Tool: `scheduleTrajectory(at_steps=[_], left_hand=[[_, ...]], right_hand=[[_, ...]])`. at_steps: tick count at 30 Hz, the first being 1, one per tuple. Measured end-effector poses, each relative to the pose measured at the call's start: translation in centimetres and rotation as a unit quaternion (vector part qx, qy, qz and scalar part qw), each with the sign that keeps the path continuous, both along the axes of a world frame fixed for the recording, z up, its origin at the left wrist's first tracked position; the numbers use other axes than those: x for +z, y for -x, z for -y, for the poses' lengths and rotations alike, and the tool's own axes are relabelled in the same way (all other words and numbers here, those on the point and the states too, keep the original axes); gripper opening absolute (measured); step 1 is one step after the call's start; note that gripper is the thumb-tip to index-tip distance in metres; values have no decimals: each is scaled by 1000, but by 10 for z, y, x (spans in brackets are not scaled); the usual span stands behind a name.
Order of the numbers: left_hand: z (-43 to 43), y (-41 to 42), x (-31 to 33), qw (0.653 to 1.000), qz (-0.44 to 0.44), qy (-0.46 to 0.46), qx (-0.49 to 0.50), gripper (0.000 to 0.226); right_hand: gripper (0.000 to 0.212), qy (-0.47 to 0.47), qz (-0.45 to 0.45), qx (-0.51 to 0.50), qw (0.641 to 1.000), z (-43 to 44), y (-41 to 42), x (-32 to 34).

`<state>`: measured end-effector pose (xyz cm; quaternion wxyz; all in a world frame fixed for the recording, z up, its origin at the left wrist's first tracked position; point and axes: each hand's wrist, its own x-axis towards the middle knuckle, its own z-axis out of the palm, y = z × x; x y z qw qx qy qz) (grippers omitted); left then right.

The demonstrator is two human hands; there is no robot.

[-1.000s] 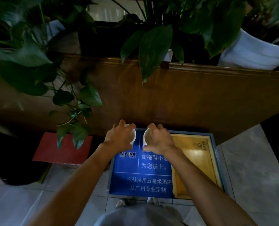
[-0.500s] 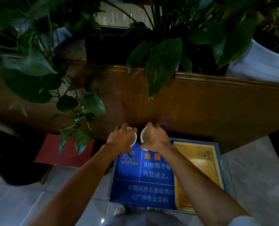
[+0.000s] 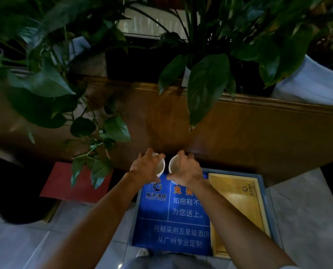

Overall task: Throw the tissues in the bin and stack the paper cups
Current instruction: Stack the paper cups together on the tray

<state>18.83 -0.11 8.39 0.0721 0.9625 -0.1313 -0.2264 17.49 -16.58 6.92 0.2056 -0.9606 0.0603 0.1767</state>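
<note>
Each of my hands holds a white paper cup in front of me. My left hand [image 3: 145,168] wraps around the left paper cup [image 3: 160,167]. My right hand [image 3: 187,169] grips the right paper cup [image 3: 173,165], whose open mouth tilts toward the left one. The two cups are side by side with a narrow gap between their rims, held above the far end of a blue box. No tissue and no bin can be made out in the dim view.
A blue box [image 3: 171,214] with white print and a yellow wooden compartment [image 3: 237,206] stands on the tiled floor below my arms. A wooden ledge [image 3: 239,129] carries leafy plants [image 3: 206,88] and a white pot [image 3: 313,84]. A red board [image 3: 56,185] and a dark round container [image 3: 12,191] lie left.
Both hands have risen a little with their cups, from the blue box top toward the wooden ledge. The cups have stayed close together.
</note>
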Motion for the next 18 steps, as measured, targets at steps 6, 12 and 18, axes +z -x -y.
scheduleTrajectory(at_steps=[6, 12, 18], left_hand=[[-2, 4, -1, 1000, 5, 11, 6, 89], [-1, 5, 1, 1000, 5, 12, 6, 89], [1, 7, 4, 1000, 3, 5, 6, 89]], right_hand=[[92, -8, -3, -35, 999, 2, 2, 0], [93, -14, -7, -23, 1000, 6, 3, 1], [97, -5, -14, -12, 1000, 1, 6, 3]])
